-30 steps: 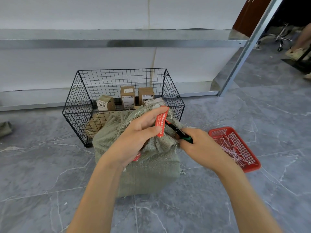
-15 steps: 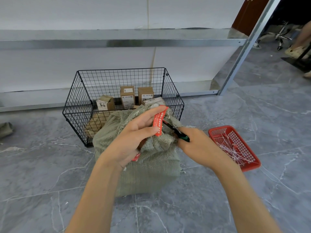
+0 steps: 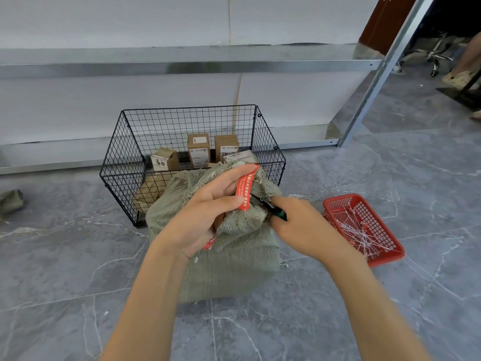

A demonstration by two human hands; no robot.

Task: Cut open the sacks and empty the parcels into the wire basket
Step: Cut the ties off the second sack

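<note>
A grey-green woven sack stands on the floor in front of the black wire basket. My left hand bunches the sack's neck and pinches a red printed tag between thumb and fingers. My right hand grips a dark, green-handled cutter; its tip points into the gathered neck just right of the tag. Several brown cardboard parcels lie inside the basket behind the sack.
A red plastic tray with several white cut ties sits on the floor to the right. Metal shelving runs along the white wall behind the basket. A crumpled empty sack lies far left. Another person's foot shows top right.
My right hand has slid a little left, pushing the cutter tip further into the sack's neck. The left hand keeps its hold on the neck and tag.
</note>
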